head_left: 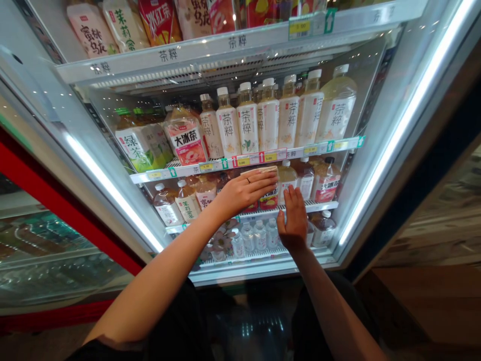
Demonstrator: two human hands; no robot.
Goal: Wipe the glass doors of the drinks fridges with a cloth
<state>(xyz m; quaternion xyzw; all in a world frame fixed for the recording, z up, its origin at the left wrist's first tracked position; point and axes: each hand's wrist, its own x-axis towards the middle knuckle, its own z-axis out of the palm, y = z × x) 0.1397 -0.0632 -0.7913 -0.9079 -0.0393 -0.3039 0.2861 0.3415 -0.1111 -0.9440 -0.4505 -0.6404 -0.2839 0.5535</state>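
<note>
My left hand [250,190] reaches in from the lower left, its fingers stretched flat toward the right over a pale, thin, cloth-like piece [259,170]. Only the upper edge of that piece shows. To its right is my right hand [293,218], fingers extended upward, with nothing visible in it. Both hands are before the glass front of a lit drinks cooler [259,273], just below the price strip [263,157]. Behind them stand bottles, among them a red-labelled one [269,199] partly covered by my left hand.
White-capped tea bottles [246,125] line the middle shelf, with more drinks [158,22] above and small clear bottles [260,235] at the bottom. A red-framed cooler [75,215] is at the left. Brown boxes [424,301] sit at the lower right.
</note>
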